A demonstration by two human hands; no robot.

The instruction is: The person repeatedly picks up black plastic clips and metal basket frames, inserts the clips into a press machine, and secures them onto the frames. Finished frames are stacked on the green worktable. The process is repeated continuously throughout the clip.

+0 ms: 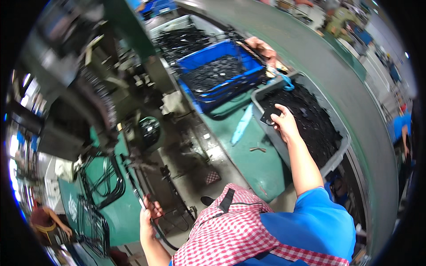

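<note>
Red-and-white checked apron (235, 230) nearest, over blue shirt (324, 217). Right hand (287, 125) pinches flat black piece (266, 116) between thumb and fingers, above left edge of grey bin (276, 142) full of black parts (308, 115). Left hand (148, 215) curls round black rod (137, 190). Blue crate (202, 56) stands beyond bin.

The grey bin (280, 146) looks like smooth, dull plastic; the flat black piece (267, 117) at its left rim, matt. Left of the bin, the blue crate (239, 84) is shinier plastic and the green tabletop (266, 175) smooth; below-left, the checked apron (237, 232) is cloth; far left, bent black frames (122, 182) are glossy.
</note>
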